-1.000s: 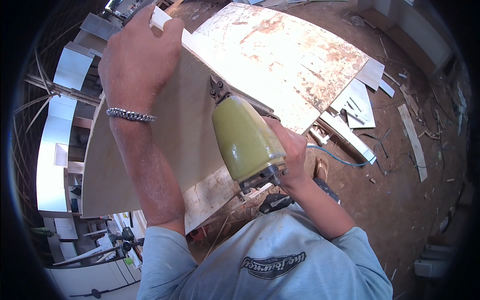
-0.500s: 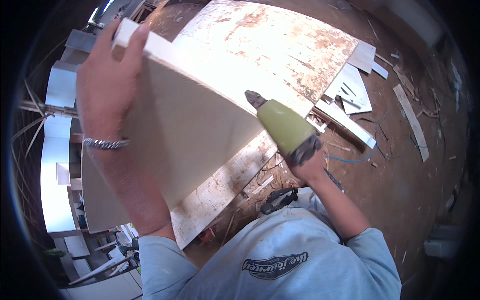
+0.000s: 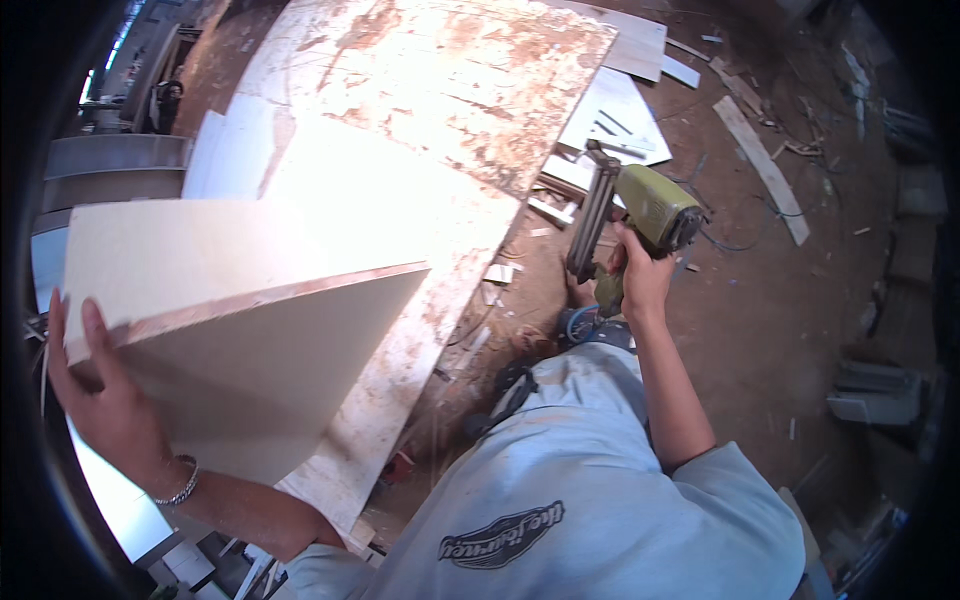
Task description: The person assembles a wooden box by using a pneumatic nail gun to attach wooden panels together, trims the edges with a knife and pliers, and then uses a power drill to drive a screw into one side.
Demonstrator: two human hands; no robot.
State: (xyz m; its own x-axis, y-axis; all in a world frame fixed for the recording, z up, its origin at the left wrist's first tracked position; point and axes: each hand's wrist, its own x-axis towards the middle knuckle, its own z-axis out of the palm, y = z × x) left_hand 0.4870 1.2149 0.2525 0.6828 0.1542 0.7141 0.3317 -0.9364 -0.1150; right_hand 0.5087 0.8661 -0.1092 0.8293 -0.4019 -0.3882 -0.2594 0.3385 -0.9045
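My left hand [image 3: 118,408] grips the left end of a pale plywood panel [image 3: 290,365], its fingers parted around the edge. The panel stands tilted on edge against another pale panel [image 3: 180,245], and the two meet along a brownish raw edge. My right hand [image 3: 645,275] is closed around the handle of a green nail gun [image 3: 650,195]. The gun is held up in the air right of the worktable, apart from the panels, with its dark magazine towards the table. Both panels sit on a stained, paint-marked worktable [image 3: 465,90]. Strong light washes out where they meet the tabletop.
White board offcuts [image 3: 615,115] lie past the table's right edge, with a long wood strip [image 3: 760,165] on the brown floor. Scraps and a thin hose are scattered there. Grey stacked boards [image 3: 115,160] stand at the far left. A grey-white box [image 3: 875,395] is at the right.
The nail gun has moved off the panel edge, out to the right, and now shows its side. My left hand and the panel sit lower and further left in view.
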